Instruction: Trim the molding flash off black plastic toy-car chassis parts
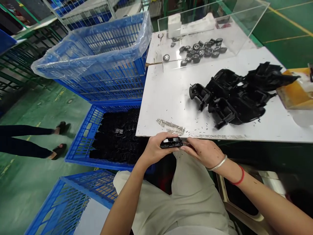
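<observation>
Black plastic part (171,142) lies crosswise, long axis running left to right, clasped between the left hand (155,150) and right hand (202,152), the left nearer its body, just below the worktop (168,101) edge, moulded black pieces (234,94) at one o'clock.

The head-worn camera looks forward and down from close above the left hand (155,150) and right hand (201,151) (they sit low in the frame), facing a flat white tabletop (166,98) just beyond them, with a blue plastic crate (80,143) beside the left hand.
</observation>
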A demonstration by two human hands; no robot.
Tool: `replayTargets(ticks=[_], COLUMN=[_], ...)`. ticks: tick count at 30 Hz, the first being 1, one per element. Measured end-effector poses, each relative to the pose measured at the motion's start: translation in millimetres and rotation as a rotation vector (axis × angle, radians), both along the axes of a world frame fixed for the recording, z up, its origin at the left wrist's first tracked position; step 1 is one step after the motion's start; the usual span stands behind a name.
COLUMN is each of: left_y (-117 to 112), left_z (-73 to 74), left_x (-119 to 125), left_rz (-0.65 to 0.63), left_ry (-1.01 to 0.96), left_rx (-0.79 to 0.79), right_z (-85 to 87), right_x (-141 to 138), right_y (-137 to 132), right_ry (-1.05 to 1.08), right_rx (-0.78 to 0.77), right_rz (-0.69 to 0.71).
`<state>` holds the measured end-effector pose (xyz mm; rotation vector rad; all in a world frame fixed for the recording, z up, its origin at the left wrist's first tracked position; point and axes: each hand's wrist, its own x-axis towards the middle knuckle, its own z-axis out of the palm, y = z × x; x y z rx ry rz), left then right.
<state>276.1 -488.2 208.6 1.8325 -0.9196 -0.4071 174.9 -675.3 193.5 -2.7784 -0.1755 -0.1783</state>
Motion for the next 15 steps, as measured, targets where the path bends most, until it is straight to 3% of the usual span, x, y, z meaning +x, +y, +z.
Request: replayTargets(ticks=[15], left_y=[0.2], left_z=[0.5], left_x=[1.9], left_rz=[-0.013], left_ry=[0.065], left_rx=[0.002], right_z=[-1.8], right_x=[1.7], right_y=[-0.3], right_ry=[-0.063], right_rx=[-0.009], right_rz=[0.002])
